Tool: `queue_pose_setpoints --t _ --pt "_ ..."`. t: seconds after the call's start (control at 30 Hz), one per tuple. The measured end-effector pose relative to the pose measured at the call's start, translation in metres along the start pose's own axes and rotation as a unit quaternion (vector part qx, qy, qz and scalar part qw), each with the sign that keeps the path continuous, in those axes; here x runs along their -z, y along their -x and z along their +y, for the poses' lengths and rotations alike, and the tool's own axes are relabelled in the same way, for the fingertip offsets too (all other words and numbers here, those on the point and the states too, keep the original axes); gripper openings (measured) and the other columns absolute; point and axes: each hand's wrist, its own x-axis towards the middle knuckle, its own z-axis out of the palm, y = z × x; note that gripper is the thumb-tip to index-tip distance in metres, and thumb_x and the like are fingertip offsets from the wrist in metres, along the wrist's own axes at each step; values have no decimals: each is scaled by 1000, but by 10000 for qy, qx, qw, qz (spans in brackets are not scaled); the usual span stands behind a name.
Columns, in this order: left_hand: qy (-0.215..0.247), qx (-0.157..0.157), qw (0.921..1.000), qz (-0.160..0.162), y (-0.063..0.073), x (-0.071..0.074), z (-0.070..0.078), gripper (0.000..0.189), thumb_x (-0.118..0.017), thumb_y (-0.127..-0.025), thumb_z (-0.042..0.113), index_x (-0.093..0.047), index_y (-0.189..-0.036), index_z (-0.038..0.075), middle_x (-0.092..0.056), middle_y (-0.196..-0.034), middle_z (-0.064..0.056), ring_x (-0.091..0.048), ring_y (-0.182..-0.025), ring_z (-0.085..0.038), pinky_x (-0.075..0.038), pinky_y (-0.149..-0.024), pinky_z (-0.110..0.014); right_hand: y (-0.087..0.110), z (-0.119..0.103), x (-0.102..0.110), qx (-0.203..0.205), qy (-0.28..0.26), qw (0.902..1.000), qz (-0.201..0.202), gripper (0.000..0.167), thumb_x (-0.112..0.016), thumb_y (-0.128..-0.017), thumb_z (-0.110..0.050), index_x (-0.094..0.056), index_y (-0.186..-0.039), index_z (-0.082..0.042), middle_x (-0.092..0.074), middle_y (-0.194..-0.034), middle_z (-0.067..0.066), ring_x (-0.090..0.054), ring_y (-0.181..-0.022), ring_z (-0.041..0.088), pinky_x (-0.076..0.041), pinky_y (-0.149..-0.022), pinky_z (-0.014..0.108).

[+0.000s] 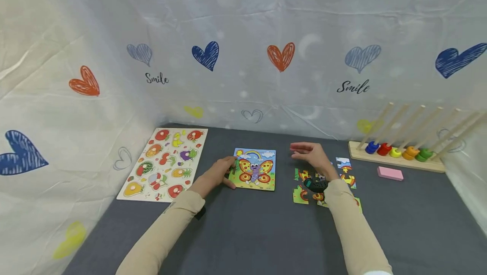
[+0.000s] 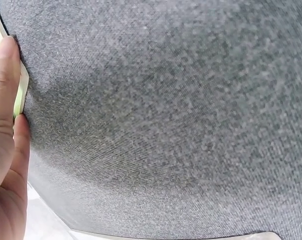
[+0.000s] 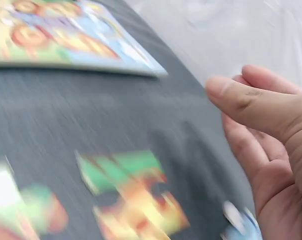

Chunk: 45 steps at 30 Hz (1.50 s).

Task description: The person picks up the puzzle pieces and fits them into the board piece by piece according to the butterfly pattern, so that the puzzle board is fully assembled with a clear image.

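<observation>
A square butterfly puzzle board (image 1: pixel 255 169) lies in the middle of the dark table, its picture showing a rainbow and a smiling butterfly. My left hand (image 1: pixel 217 172) holds its left edge, fingers along the side and thumb at the near corner. In the left wrist view, thumb and a finger grip the board's edge (image 2: pixel 22 92). Right of the board, my right hand (image 1: pixel 313 156) hovers with relaxed fingers and nothing in them. Below it lie loose jigsaw pieces (image 1: pixel 300 195), partly hidden by wrist and sleeve. A green-and-yellow piece (image 3: pixel 136 195) shows blurred near that hand in the right wrist view.
At the left lies a large fruit puzzle board (image 1: pixel 163 165). On the far right stands a wooden peg rack (image 1: pixel 397 159) with coloured rings on upright rods. A pink block (image 1: pixel 390 173) sits in front of it. A printed cloth (image 1: pixel 243 55) hangs behind the table.
</observation>
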Motion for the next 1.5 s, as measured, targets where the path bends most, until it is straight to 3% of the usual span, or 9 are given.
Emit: queue_pose_setpoints --t 0.27,0.5,0.67,0.8,1.03,1.1,1.27,1.37,1.5 --pt "62 -27 9999 74 0 -1 0 56 -89 -64 17 -53 -103 -2 -42 -141 -24 -55 -107 -35 -46 -90 -45 30 5 60 -334 378 9987 -49 47 -65 -89 2 -49 -130 15 -50 -130 34 -62 -111 20 -51 -84 24" --pt "82 -95 9998 120 -1 -4 -3 54 -89 -64 18 -50 -97 0 -41 -142 -24 -54 -107 -34 -46 -89 -44 52 11 82 -611 411 9969 288 52 -68 -85 6 -47 -130 17 -48 -132 34 -62 -106 6 -50 -84 22" --pt "84 -62 9999 49 -1 -4 -4 57 -89 -65 20 -52 -104 0 -40 -144 -23 -52 -112 -36 -43 -93 -47 54 17 85 -737 858 9931 300 51 -69 -85 3 -48 -131 15 -47 -132 35 -60 -111 12 -50 -82 19" --pt "-49 -64 9999 68 -1 -4 -5 56 -89 -65 22 -52 -102 2 -40 -143 -23 -52 -104 -32 -42 -89 -44 47 20 83 -648 1286 9890 349 50 -72 -83 1 -53 -127 14 -53 -127 34 -62 -109 18 -50 -79 18" --pt "34 -77 9999 83 1 -3 -3 54 -89 -66 21 -50 -98 1 -40 -143 -24 -50 -101 -32 -41 -88 -45 37 20 73 -498 1409 9878 445 52 -77 -81 -5 -56 -126 9 -56 -124 31 -63 -102 9 -50 -79 16" --pt "53 -79 9999 79 0 -3 -2 54 -89 -67 20 -50 -99 0 -40 -143 -24 -50 -103 -32 -42 -89 -45 35 20 69 -473 1465 9871 450 54 -77 -80 -6 -55 -127 9 -56 -125 30 -63 -106 17 -49 -81 17" --pt "112 -75 9999 82 0 -4 -1 54 -88 -67 19 -50 -99 -1 -40 -143 -23 -50 -102 -31 -42 -89 -44 31 20 63 -571 1948 9781 454 55 -78 -81 -12 -56 -128 8 -56 -127 28 -54 -118 38 -47 -93 37" --pt "118 -60 9999 99 0 -4 -1 54 -88 -67 20 -50 -100 0 -40 -143 -23 -50 -102 -31 -42 -89 -44 28 20 61 -580 2416 9676 437 55 -80 -80 -15 -59 -126 8 -56 -128 27 -51 -119 42 -41 -97 50" --pt "100 -47 9999 128 1 -4 -3 54 -88 -67 20 -50 -100 0 -40 -143 -23 -49 -102 -31 -41 -90 -45 25 19 60 -461 2938 9540 390 53 -81 -79 -18 -62 -120 10 -53 -130 28 -45 -122 45 -33 -100 58"
